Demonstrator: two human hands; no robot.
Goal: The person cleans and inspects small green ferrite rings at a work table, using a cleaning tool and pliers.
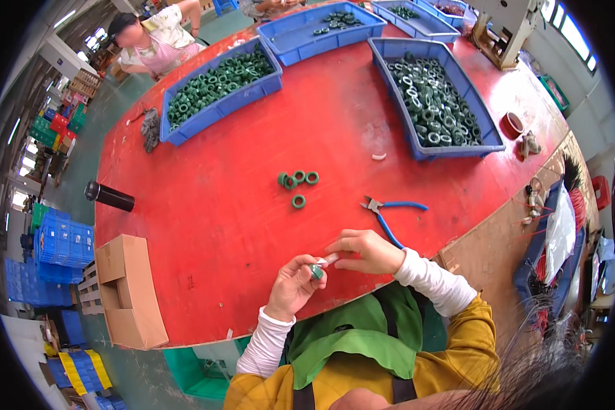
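Near the front edge of the red table, my left hand (294, 285) pinches a green ring (316, 272) between thumb and fingers. My right hand (370, 251) is closed just to its right, its fingertips meeting the left ones at a small whitish piece (329, 260); I cannot make out exactly what that is. Several loose green rings (298, 201) lie on the table beyond my hands. A pair of blue-handled cutting pliers (383, 207) rests with its jaws apart, close to my right hand.
Blue trays of green rings stand at the back left (275, 80) and back right (490, 149); another blue tray (287, 56) sits between them. A black flask (109, 196) and a cardboard box (143, 301) are at the left. Across the table is another person (160, 44).
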